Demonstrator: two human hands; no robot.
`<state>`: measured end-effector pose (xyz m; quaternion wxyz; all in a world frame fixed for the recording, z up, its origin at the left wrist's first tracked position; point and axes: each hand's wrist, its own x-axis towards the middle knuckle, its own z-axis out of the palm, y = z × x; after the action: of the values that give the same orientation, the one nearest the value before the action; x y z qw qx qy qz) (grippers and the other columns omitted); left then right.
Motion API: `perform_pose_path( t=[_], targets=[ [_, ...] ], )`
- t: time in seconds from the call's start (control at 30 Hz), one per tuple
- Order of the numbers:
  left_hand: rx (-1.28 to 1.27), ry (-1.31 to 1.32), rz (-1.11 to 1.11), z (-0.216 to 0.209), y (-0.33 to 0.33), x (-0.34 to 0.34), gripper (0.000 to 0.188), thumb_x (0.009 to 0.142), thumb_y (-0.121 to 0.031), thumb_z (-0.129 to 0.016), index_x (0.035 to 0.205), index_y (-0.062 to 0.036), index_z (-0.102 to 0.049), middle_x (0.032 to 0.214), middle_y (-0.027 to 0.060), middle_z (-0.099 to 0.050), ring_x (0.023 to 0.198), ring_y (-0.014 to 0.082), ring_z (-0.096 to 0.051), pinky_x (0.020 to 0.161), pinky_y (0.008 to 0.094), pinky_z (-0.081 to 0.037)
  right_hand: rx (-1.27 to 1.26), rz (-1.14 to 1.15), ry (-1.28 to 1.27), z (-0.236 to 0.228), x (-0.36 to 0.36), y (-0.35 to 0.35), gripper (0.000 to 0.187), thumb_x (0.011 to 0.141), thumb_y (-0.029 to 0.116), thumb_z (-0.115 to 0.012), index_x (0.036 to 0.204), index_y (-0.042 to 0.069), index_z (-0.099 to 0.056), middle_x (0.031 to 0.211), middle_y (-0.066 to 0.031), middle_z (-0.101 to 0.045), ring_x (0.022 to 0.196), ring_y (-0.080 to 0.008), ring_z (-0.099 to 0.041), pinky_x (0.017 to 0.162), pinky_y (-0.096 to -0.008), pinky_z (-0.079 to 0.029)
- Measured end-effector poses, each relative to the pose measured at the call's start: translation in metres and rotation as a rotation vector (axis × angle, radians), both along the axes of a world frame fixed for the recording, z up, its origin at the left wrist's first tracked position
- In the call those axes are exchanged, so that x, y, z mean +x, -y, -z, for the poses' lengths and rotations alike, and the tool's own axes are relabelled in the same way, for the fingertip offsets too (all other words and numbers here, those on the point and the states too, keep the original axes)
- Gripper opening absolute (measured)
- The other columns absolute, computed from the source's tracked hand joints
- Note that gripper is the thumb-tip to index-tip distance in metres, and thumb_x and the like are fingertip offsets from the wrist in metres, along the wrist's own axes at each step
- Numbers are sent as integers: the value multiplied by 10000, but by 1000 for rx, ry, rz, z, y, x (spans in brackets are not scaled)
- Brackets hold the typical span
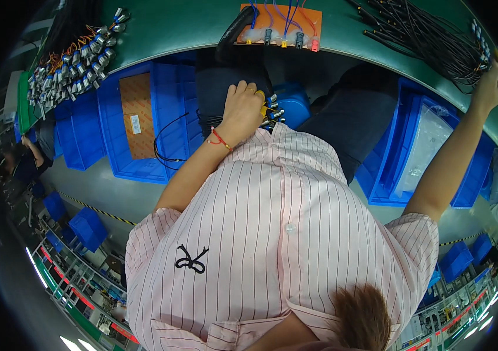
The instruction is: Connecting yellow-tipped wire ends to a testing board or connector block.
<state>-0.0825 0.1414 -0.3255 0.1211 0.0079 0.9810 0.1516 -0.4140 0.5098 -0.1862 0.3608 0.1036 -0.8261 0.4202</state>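
Note:
Over my lap, my left hand (243, 111) is closed round a bundle of cables. The bundle's silver and blue connectors (273, 112) stick out on the right of the hand, with yellow bits among them. Black cable (156, 143) loops out to the left of my wrist. At the far right of the green table, my right hand (490, 88) touches the connector end of a pile of black cables (436, 44). Its fingers are curled, with something yellow at the fingertips; what they pinch is too small to make out.
On the green table (173, 29) stands an orange board (284, 36) with coloured wires and plugs. A heap of metal connectors (76, 67) lies at the left. Blue bins (109, 126) stand below the table on both sides. Other people are at the far left and right.

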Motion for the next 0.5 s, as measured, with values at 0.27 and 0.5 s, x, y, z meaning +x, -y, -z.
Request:
perform_pose_path(
  t=[0.27, 0.5],
  targets=[
    [773, 188, -291, -52, 3, -12, 142, 828, -32, -647, 962, 10, -629, 827, 96, -634, 749, 183, -600, 692, 294, -475, 88, -885, 652, 50, 213, 135, 373, 883, 142, -618, 1242, 51, -573, 1034, -87, -608, 928, -188, -604, 843, -294, -480],
    [819, -40, -164, -92, -18, -17, 178, 887, -70, -629, 1047, 9, -635, 842, 127, -647, 699, 181, -611, 667, 284, -489, -661, -775, 1252, 78, 246, 151, 263, 908, 180, -654, 1105, 10, -620, 723, -13, -597, 603, -66, -537, 572, -172, -414]
  ],
)
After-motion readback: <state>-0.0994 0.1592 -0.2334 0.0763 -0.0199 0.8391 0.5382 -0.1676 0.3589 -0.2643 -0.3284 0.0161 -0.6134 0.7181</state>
